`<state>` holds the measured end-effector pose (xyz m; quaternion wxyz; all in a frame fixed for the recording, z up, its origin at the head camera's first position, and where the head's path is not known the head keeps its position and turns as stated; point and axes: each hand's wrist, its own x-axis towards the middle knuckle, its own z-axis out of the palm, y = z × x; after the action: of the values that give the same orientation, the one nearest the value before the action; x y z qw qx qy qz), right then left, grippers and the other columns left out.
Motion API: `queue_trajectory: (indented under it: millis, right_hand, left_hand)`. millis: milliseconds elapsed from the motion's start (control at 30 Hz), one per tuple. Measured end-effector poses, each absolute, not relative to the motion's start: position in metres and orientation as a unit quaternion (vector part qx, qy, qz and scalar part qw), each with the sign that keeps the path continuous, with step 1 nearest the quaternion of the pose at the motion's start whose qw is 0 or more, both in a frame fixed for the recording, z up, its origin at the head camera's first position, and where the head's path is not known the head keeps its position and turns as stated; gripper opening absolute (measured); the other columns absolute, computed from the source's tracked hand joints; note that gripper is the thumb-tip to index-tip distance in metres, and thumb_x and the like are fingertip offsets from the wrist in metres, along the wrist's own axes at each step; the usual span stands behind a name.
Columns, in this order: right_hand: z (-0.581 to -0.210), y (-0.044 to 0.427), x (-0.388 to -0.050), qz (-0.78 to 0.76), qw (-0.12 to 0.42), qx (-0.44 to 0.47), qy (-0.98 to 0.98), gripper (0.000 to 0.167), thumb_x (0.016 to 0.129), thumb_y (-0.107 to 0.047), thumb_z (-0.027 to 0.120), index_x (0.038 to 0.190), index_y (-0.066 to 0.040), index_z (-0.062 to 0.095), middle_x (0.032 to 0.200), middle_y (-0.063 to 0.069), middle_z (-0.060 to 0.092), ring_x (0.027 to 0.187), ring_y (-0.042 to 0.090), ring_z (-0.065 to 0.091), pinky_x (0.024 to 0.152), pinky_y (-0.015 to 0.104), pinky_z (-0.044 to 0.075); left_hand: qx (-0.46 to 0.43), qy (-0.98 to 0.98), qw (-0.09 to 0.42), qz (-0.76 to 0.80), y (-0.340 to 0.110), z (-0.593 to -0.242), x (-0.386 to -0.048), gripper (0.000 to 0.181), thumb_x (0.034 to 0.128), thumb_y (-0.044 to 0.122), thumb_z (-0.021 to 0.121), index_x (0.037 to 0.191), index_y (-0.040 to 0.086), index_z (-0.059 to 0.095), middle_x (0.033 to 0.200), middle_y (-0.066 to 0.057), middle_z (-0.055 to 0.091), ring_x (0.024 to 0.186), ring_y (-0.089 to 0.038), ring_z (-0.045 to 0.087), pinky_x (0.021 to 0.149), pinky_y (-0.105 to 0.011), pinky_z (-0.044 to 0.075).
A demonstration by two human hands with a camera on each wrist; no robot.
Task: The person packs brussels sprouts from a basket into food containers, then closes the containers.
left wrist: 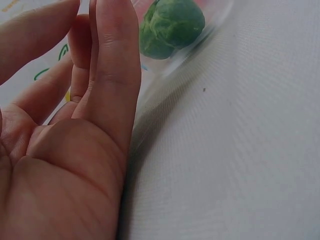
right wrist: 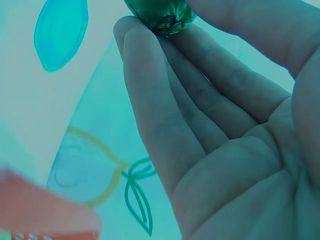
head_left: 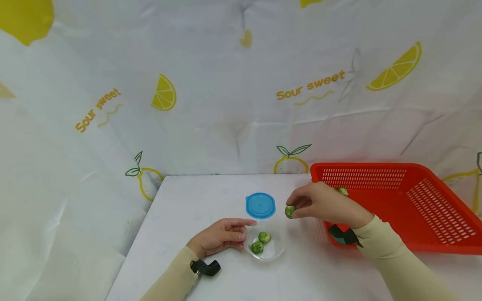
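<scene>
A clear plastic bowl (head_left: 276, 251) stands on the table with two Brussels sprouts (head_left: 265, 237) in it. My left hand (head_left: 220, 238) holds the bowl at its left side, the index finger reaching along the rim. In the left wrist view, a sprout (left wrist: 172, 27) shows through the bowl wall beyond the fingers. Up and to the right of the bowl, my right hand (head_left: 325, 205) pinches another Brussels sprout (head_left: 289, 211) between thumb and fingertips. The right wrist view shows that sprout (right wrist: 162, 15) at the fingertips, cut off by the top edge.
A blue lid (head_left: 260, 205) lies flat behind the bowl. On the right stands a red slotted basket (head_left: 414, 209), partly behind my right forearm. At least one Brussels sprout (head_left: 342, 191) is in it. A lemon-printed cloth (head_left: 226, 83) hangs behind the white table (head_left: 211, 192).
</scene>
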<state>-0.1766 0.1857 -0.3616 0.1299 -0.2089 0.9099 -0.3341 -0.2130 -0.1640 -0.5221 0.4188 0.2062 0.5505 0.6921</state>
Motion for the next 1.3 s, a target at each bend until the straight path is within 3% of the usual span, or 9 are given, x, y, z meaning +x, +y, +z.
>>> queue_trajectory:
  millis: [500,1300]
  right_hand:
    - [-0.392,0.151,-0.174,-0.370,0.153,-0.248,0.882,0.020,0.093,-0.021,0.088,0.110,-0.016,0.080,0.099,-0.008,0.079,0.089,0.005,0.073,0.081,0.020,0.064]
    - [-0.420,0.119,-0.152,-0.379,0.175,-0.253,0.873,0.023,0.090,-0.011,0.089,0.111,-0.014,0.082,0.104,-0.006,0.079,0.087,0.008,0.070,0.081,0.028,0.067]
  left_hand:
    - [0.201,0.548,0.427,0.691,-0.161,-0.521,-0.214,0.058,0.1046,0.013,0.072,0.160,0.009,0.053,0.108,0.002,0.064,0.096,-0.010,0.071,0.095,-0.029,0.065]
    - [0.205,0.542,0.426,0.695,-0.165,-0.525,-0.214,0.060,0.1042,0.011,0.072,0.160,0.008,0.052,0.109,0.001,0.066,0.096,-0.011,0.071,0.093,-0.028,0.065]
